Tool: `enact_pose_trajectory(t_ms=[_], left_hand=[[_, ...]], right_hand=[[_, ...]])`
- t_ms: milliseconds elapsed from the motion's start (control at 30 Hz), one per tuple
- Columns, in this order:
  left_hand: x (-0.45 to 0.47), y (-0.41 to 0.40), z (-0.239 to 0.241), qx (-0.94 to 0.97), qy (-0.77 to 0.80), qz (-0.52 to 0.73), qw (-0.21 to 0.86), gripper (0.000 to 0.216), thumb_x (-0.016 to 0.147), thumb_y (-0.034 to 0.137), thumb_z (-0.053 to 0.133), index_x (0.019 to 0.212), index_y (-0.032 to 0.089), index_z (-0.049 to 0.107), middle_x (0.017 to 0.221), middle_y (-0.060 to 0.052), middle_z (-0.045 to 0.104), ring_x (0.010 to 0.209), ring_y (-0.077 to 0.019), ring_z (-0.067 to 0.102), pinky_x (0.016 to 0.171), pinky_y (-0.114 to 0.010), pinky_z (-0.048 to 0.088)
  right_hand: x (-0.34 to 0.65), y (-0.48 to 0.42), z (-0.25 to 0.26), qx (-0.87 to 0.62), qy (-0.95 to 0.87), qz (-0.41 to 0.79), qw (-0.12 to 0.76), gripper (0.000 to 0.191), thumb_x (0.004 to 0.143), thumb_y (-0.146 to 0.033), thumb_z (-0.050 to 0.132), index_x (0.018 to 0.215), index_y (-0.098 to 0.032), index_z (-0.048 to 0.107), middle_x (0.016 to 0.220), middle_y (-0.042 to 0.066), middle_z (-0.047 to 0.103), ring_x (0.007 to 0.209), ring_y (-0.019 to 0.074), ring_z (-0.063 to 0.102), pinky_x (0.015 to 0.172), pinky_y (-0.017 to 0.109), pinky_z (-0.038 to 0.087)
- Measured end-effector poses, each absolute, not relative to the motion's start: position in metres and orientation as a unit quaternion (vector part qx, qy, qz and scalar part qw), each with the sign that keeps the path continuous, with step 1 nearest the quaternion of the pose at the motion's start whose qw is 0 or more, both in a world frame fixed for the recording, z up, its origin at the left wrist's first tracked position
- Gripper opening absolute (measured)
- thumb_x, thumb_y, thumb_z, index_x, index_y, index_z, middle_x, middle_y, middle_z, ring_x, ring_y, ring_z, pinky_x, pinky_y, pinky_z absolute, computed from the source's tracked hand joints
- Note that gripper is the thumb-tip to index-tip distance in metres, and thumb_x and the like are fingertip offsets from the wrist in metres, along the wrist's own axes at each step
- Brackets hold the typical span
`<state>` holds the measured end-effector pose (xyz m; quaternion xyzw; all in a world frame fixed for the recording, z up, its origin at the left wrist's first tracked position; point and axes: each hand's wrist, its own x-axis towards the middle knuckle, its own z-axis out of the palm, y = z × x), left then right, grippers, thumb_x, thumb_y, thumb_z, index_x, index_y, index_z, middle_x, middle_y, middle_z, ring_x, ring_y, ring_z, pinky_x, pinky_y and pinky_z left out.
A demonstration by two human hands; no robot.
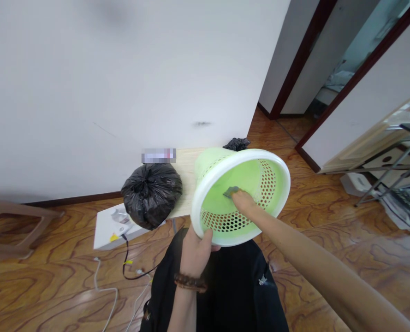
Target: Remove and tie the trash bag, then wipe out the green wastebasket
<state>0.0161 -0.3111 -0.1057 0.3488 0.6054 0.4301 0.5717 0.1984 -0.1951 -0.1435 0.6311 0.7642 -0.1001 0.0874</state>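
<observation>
A green plastic waste basket with a white rim and rows of holes lies tilted, its mouth turned toward me. My left hand grips the lower left of the rim, thumb inside. Reaching into the basket, my right hand is closed on a grey cloth near the inner wall. Some of its fingers are hidden from view. Left of the basket sits a knotted, full black garbage bag. A crumpled black plastic bag shows behind the basket.
Basket and garbage bag rest on a light wooden bench against the wall. A white box with cables stands at left. There is a brown plastic stool at far left, and a metal-legged stand at right.
</observation>
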Motion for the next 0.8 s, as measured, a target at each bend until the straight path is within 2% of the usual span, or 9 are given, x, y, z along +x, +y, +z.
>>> enact_pose_trajectory(t_ms=[133,233,300,467,567,667,800], left_hand=[[0.023,-0.317,-0.102,0.286,0.585,0.443,0.616,0.048,0.066,0.012,0.06,0.113,0.016,0.05,0.105,-0.012,0.062,0.081,-0.0261,0.064,0.05,-0.036,0.057],[0.026,-0.318,-0.106,0.258,0.57,0.444,0.641,0.048,0.064,0.009,0.058,0.111,0.015,0.052,0.103,-0.011,0.062,0.085,-0.0259,0.064,0.053,-0.035,0.058],[0.026,-0.318,-0.11,0.244,0.564,0.453,0.646,0.045,0.063,0.008,0.058,0.107,0.014,0.054,0.101,-0.011,0.063,0.085,-0.0262,0.064,0.055,-0.036,0.058],[0.024,-0.318,-0.114,0.21,0.571,0.499,0.617,0.038,0.063,0.009,0.056,0.101,0.012,0.056,0.101,-0.011,0.064,0.084,-0.0273,0.065,0.056,-0.041,0.059],[0.027,-0.319,-0.113,0.215,0.576,0.499,0.611,0.035,0.064,0.011,0.056,0.099,0.012,0.055,0.097,-0.01,0.064,0.081,-0.0262,0.065,0.056,-0.042,0.059],[0.032,-0.32,-0.12,0.229,0.571,0.492,0.616,0.036,0.065,0.012,0.057,0.1,0.012,0.055,0.093,-0.009,0.065,0.078,-0.0239,0.065,0.055,-0.038,0.059],[0.036,-0.324,-0.134,0.262,0.559,0.498,0.609,0.035,0.067,0.017,0.059,0.102,0.013,0.056,0.093,-0.007,0.065,0.079,-0.0216,0.065,0.056,-0.033,0.059]], right_hand=[[0.184,-0.195,-0.148,0.649,0.74,-0.169,0.054,0.032,0.085,-0.009,0.041,0.104,-0.011,0.066,0.103,0.013,0.066,0.1,0.0197,0.059,0.087,0.028,0.042],[0.154,-0.212,-0.152,0.588,0.766,-0.252,-0.059,0.033,0.09,-0.019,0.038,0.111,-0.017,0.063,0.108,0.005,0.066,0.1,0.0162,0.059,0.088,0.024,0.041],[0.144,-0.223,-0.15,0.548,0.791,-0.254,-0.103,0.035,0.092,-0.022,0.034,0.114,-0.019,0.061,0.109,0.003,0.066,0.101,0.0156,0.058,0.089,0.025,0.04],[0.183,-0.213,-0.134,0.558,0.821,-0.113,0.041,0.033,0.085,-0.008,0.038,0.103,-0.01,0.066,0.101,0.014,0.066,0.104,0.024,0.054,0.089,0.033,0.039],[0.201,-0.2,-0.133,0.601,0.796,-0.043,0.058,0.032,0.083,-0.003,0.038,0.096,-0.006,0.067,0.101,0.019,0.064,0.11,0.0273,0.049,0.092,0.036,0.036],[0.18,-0.206,-0.144,0.623,0.772,-0.12,0.035,0.034,0.085,-0.007,0.039,0.106,-0.011,0.065,0.101,0.014,0.065,0.103,0.0224,0.054,0.088,0.031,0.039],[0.146,-0.224,-0.157,0.565,0.791,-0.226,-0.052,0.037,0.092,-0.019,0.032,0.114,-0.018,0.062,0.102,0.006,0.067,0.094,0.0175,0.059,0.084,0.026,0.041]])
